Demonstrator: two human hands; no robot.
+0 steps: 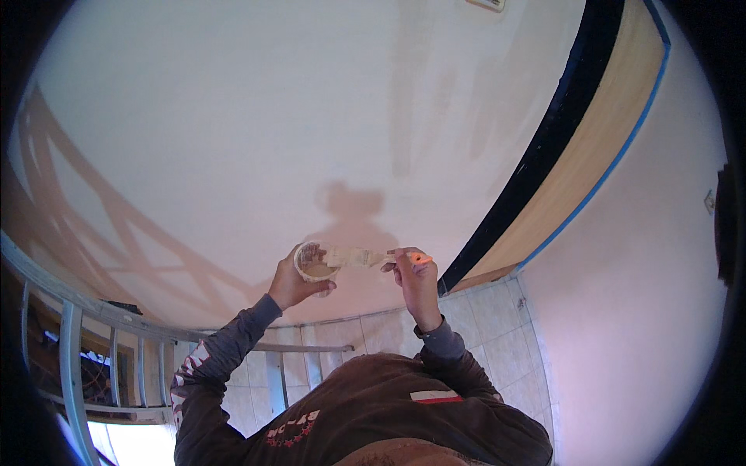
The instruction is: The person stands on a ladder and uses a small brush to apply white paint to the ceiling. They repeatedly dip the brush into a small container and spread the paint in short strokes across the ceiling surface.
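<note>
My left hand point(294, 286) is closed round a small paint-smeared cup point(317, 272) with cream-coloured liquid in it. A wide paintbrush point(353, 257) lies level across the cup's right rim, its pale, paint-coated head at the cup. My right hand point(416, 283) grips the brush's handle, whose orange end point(420, 258) sticks out past the fingers. Both hands are held in front of a pale wall point(233, 155), where shadows of my upper body and of railing-like shapes fall.
A metal ladder or railing point(71, 342) runs along the left and bottom. A dark and wood-toned vertical panel point(594, 140) edged in blue stands at the right, beside another pale wall point(629, 326) with a small fitting. Tiled floor point(497, 334) shows below.
</note>
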